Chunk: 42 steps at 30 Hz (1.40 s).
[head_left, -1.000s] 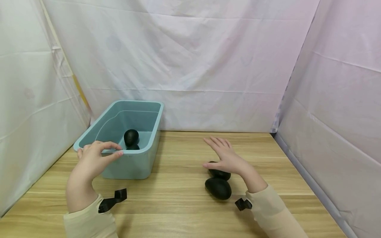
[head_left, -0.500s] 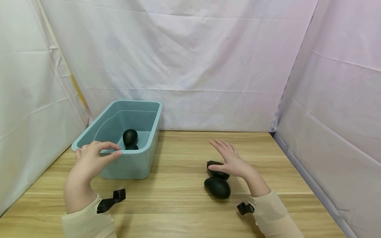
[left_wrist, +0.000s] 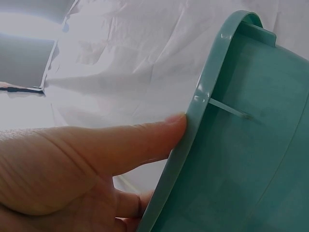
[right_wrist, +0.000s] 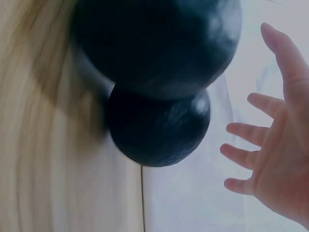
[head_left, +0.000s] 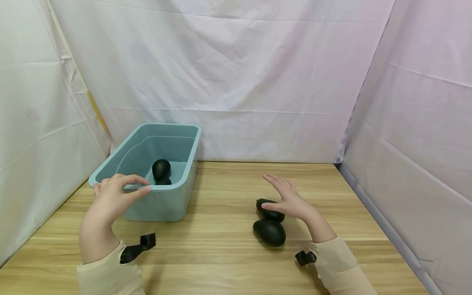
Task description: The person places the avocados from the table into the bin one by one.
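My left hand (head_left: pixel 114 198) pinches the near rim of a blue-green plastic tub (head_left: pixel 156 205), thumb outside and fingers over the edge. In the left wrist view the thumb (left_wrist: pixel 145 140) presses against the tub's rim (left_wrist: pixel 193 111). Two dark avocados lie against each other on the wooden table: a near avocado (head_left: pixel 269 232) and a far avocado (head_left: pixel 267 214). Over the far one hovers my right hand (head_left: pixel 289 200), fingers spread, its thumb overlapping the fruit in the head view. In the right wrist view that hand (right_wrist: pixel 282 150) holds nothing, beside both avocados (right_wrist: pixel 159 128).
Inside the tub sits another dark avocado (head_left: pixel 161 169), with a second dark round shape (head_left: pixel 164 181) partly hidden behind the near rim. White cloth (head_left: pixel 239 82) encloses the wooden table (head_left: pixel 221 254) at the back and both sides.
My right hand has drifted a little to the right and uncovered more of the far avocado. The left hand stays on the tub's rim.
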### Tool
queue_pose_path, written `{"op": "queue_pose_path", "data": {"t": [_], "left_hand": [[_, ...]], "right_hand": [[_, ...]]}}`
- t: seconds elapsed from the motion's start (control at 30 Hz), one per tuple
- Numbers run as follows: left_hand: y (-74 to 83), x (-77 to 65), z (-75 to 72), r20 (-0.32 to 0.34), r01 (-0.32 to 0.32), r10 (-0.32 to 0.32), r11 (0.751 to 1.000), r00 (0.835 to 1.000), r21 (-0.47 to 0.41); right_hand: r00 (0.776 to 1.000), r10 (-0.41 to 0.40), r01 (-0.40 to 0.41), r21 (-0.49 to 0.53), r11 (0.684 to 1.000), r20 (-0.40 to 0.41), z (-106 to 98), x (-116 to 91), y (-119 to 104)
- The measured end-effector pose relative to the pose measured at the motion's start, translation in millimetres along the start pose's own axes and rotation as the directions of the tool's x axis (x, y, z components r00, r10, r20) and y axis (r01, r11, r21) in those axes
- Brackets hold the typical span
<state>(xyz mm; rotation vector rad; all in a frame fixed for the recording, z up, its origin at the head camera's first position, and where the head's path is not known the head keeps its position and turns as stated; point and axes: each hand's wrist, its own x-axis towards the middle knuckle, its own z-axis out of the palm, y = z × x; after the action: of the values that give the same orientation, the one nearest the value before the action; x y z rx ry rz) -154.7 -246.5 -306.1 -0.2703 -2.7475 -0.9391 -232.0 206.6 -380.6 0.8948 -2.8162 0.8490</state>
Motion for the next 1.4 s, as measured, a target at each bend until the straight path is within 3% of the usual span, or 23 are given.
{"op": "queue_pose_path", "data": {"t": [0.4, 0.87, 1.1, 1.4], "left_hand": [[1.1, 2.1, -0.6, -0.007, -0.016, 0.016, 1.0, 1.0, 0.014], [1.0, 0.5, -0.8, 0.012, 0.014, -0.014, 1.0, 1.0, -0.005], [0.8, 1.4, -1.4, 0.011, 0.008, -0.008, 1.0, 1.0, -0.003], [0.0, -0.3, -0.5, 0.015, 0.015, -0.015, 1.0, 1.0, -0.008]], "right_hand": [[1.0, 0.009, -0.01, 0.09, 0.996, 0.009, 5, -2, 18], [0.998, 0.033, -0.046, 0.235, 0.971, 0.057, 9, -5, 36], [0.993, 0.06, -0.083, 0.245, 0.966, 0.101, 7, -5, 39], [0.986, 0.036, -0.078, 0.262, 0.962, 0.16, 8, -4, 46]]}}
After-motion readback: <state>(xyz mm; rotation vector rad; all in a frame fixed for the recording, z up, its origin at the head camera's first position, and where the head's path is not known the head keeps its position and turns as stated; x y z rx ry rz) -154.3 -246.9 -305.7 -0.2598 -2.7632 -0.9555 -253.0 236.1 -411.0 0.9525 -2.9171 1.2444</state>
